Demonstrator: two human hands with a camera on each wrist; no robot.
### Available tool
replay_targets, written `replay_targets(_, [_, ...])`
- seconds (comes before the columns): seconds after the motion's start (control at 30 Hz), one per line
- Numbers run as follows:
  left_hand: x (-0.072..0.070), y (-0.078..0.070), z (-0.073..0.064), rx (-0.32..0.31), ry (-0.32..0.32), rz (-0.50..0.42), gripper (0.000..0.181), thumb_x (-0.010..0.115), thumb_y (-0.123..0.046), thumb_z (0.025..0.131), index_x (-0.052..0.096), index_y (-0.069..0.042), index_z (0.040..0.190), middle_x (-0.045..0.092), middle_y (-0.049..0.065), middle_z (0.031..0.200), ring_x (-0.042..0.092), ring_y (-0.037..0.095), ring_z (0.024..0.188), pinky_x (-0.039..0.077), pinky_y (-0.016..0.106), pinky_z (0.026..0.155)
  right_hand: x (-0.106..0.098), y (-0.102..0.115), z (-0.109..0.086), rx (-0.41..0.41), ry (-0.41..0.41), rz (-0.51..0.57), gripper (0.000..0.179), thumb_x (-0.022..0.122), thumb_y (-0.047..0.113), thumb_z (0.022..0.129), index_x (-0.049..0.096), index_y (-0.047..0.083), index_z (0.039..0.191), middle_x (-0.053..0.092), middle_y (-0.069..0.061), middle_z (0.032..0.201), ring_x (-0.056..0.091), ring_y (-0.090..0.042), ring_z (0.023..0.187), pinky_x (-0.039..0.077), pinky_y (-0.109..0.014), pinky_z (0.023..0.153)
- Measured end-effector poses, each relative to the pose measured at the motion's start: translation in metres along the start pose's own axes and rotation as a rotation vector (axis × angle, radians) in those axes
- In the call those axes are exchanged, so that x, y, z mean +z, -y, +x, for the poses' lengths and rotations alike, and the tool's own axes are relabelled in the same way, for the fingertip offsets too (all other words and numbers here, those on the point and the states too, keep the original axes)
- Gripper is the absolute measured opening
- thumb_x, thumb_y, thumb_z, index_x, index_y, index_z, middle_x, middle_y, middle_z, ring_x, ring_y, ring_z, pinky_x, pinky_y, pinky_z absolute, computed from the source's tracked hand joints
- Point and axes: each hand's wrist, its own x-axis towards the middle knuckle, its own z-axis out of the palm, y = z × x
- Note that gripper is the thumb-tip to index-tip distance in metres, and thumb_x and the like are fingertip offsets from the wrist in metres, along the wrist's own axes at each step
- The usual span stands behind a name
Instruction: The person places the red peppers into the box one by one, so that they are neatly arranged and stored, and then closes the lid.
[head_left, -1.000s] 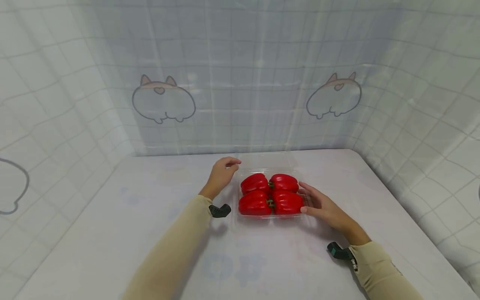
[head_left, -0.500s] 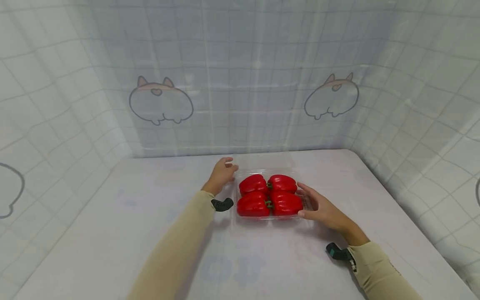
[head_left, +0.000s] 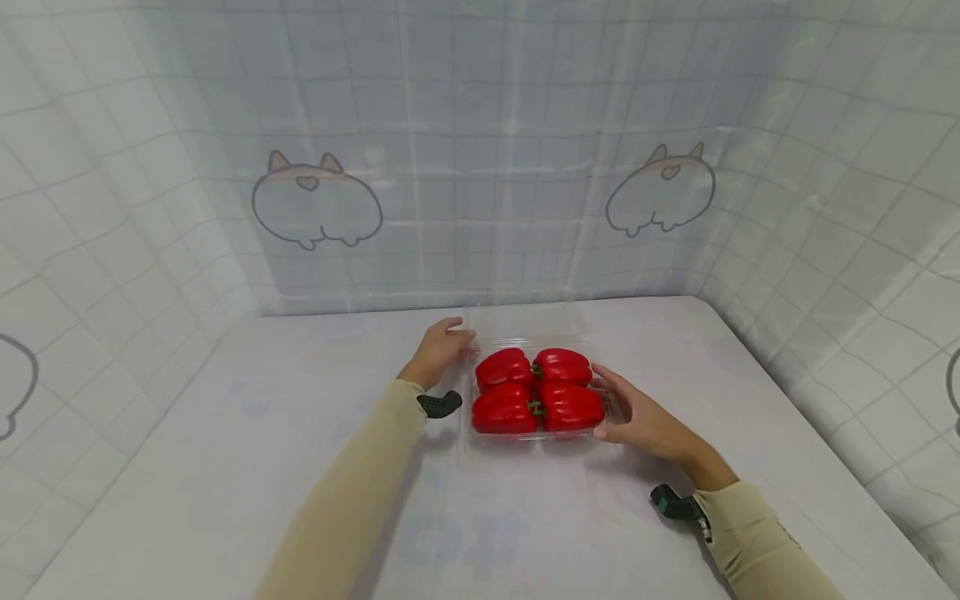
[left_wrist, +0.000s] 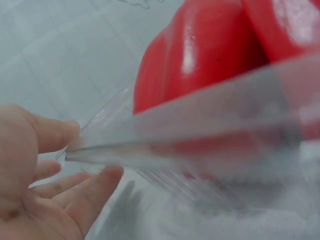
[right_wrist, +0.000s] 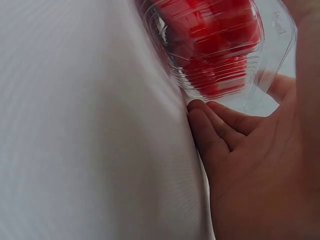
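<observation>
Several red bell peppers (head_left: 504, 408) lie in two rows in a clear plastic clamshell box (head_left: 577, 432), its lid (head_left: 525, 321) folded back behind them. At the box's far left corner is my left hand (head_left: 437, 353). The left wrist view shows the thumb (left_wrist: 62, 134) by the clear rim and the fingers (left_wrist: 92, 197) extended below it, with no firm grip visible. My right hand (head_left: 652, 421) lies along the right end of the box, thumb near the front corner. In the right wrist view its extended fingers (right_wrist: 215, 132) reach the ridged end of the box.
A white table (head_left: 225, 467) with faint printed marks bears the box. Checked cloth (head_left: 510, 167) with animal drawings hangs behind and on both sides. Dark wrist devices (head_left: 438, 405) sit at both beige sleeves (head_left: 352, 492).
My left hand has come in against the far left corner of the box, its fingers moving from above to beside the rim. My right hand stays at the right end.
</observation>
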Motion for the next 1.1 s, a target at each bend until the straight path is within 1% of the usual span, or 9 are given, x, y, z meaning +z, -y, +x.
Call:
replay_targets(0.13, [0.000, -0.004, 0.000, 0.035, -0.045, -0.119, 0.062, 0.064, -0.014, 0.098, 0.036, -0.010, 0.153, 0.053, 0.015, 0.143, 0.064, 0.026, 0.112, 0.050, 0.040, 0.100, 0.002, -0.001, 0.000, 0.016, -0.017, -0.058, 0.099, 0.079, 0.039, 0.082, 0.021, 0.023, 0.160, 0.032, -0.016, 0.159, 0.028, -0.040, 0.146, 0.034, -0.059, 0.109])
replay_targets(0.27, [0.000, -0.006, 0.001, 0.095, -0.062, -0.212, 0.062, 0.063, -0.005, 0.097, 0.036, -0.010, 0.153, 0.046, 0.017, 0.149, 0.060, 0.032, 0.119, 0.050, 0.040, 0.100, 0.004, -0.001, 0.001, 0.029, -0.031, -0.094, 0.100, 0.080, 0.042, 0.081, 0.022, 0.024, 0.160, 0.035, -0.015, 0.157, 0.032, -0.039, 0.144, 0.036, -0.059, 0.109])
replay_targets(0.37, [-0.001, -0.011, -0.003, 0.117, -0.055, -0.209, 0.065, 0.062, -0.002, 0.096, 0.037, -0.014, 0.154, 0.045, 0.015, 0.151, 0.060, 0.032, 0.120, 0.050, 0.039, 0.100, 0.005, 0.001, 0.002, 0.033, -0.036, -0.107, 0.100, 0.080, 0.043, 0.081, 0.022, 0.025, 0.160, 0.037, -0.015, 0.157, 0.033, -0.039, 0.144, 0.035, -0.058, 0.109])
replay_targets(0.5, [-0.003, -0.012, -0.005, 0.150, -0.048, -0.166, 0.066, 0.063, -0.004, 0.095, 0.039, -0.022, 0.154, 0.044, 0.010, 0.153, 0.060, 0.030, 0.121, 0.049, 0.039, 0.101, 0.005, 0.003, 0.001, 0.037, -0.036, -0.100, 0.101, 0.080, 0.042, 0.081, 0.021, 0.023, 0.161, 0.038, -0.016, 0.156, 0.034, -0.039, 0.143, 0.036, -0.057, 0.109])
replay_targets(0.63, [-0.005, -0.012, -0.003, 0.192, -0.045, -0.182, 0.064, 0.062, -0.008, 0.097, 0.037, -0.020, 0.156, 0.044, 0.012, 0.152, 0.057, 0.032, 0.123, 0.049, 0.041, 0.102, 0.004, 0.006, 0.001, 0.037, -0.033, -0.094, 0.101, 0.080, 0.041, 0.081, 0.021, 0.021, 0.161, 0.039, -0.017, 0.155, 0.036, -0.040, 0.142, 0.039, -0.056, 0.107])
replay_targets(0.77, [-0.006, -0.019, -0.003, 0.209, -0.048, -0.190, 0.062, 0.063, -0.015, 0.099, 0.038, -0.019, 0.155, 0.048, 0.011, 0.148, 0.057, 0.026, 0.123, 0.048, 0.040, 0.103, 0.003, 0.005, 0.002, 0.042, -0.037, -0.107, 0.101, 0.080, 0.043, 0.081, 0.022, 0.022, 0.161, 0.040, -0.016, 0.154, 0.038, -0.040, 0.141, 0.040, -0.056, 0.106])
replay_targets(0.93, [-0.005, -0.027, -0.006, 0.228, -0.034, -0.152, 0.058, 0.064, -0.021, 0.099, 0.043, -0.022, 0.153, 0.050, 0.008, 0.146, 0.056, 0.023, 0.124, 0.048, 0.040, 0.103, 0.002, 0.004, 0.002, 0.051, -0.052, -0.120, 0.101, 0.079, 0.044, 0.082, 0.021, 0.021, 0.161, 0.041, -0.016, 0.153, 0.039, -0.040, 0.140, 0.039, -0.057, 0.107])
replay_targets(1.03, [-0.004, -0.029, -0.009, 0.244, -0.022, -0.150, 0.054, 0.060, -0.022, 0.101, 0.044, -0.021, 0.152, 0.051, 0.007, 0.145, 0.053, 0.024, 0.127, 0.047, 0.040, 0.104, 0.002, 0.003, 0.002, 0.053, -0.056, -0.118, 0.100, 0.079, 0.043, 0.082, 0.021, 0.022, 0.161, 0.041, -0.017, 0.154, 0.038, -0.040, 0.141, 0.039, -0.058, 0.107])
replay_targets(1.1, [-0.005, -0.030, -0.011, 0.254, -0.012, -0.184, 0.051, 0.056, -0.022, 0.102, 0.045, -0.017, 0.152, 0.051, 0.010, 0.145, 0.050, 0.029, 0.131, 0.045, 0.043, 0.106, 0.003, 0.003, 0.002, 0.051, -0.056, -0.117, 0.100, 0.079, 0.043, 0.082, 0.021, 0.022, 0.161, 0.041, -0.017, 0.154, 0.037, -0.040, 0.141, 0.038, -0.057, 0.108])
